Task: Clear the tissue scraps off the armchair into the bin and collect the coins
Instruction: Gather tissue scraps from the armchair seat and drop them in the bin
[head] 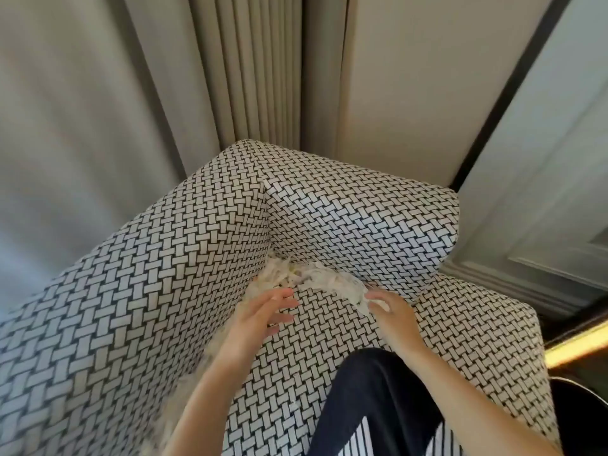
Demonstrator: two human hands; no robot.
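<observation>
Left hand: fingers spread, beside tissue scraps
Right hand: pinching the scraps' edge
Tip: gather inward from armchair corner, centre frame

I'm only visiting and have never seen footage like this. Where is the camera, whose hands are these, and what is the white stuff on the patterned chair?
There is no machine here. A person wears one wide-angle camera on the head, looking forward and down, so this single picture shows their own two bare hands. They reach over a black-and-white woven-pattern armchair. In the back corner of its seat lies a heap of white shredded tissue scraps. The left hand is beside the heap, fingers straight, holding nothing. The right hand has its fingertips at the heap's right edge; whether it pinches a scrap is too blurred to tell. No coins can be made out. A dark trouser leg shows at the bottom.
</observation>
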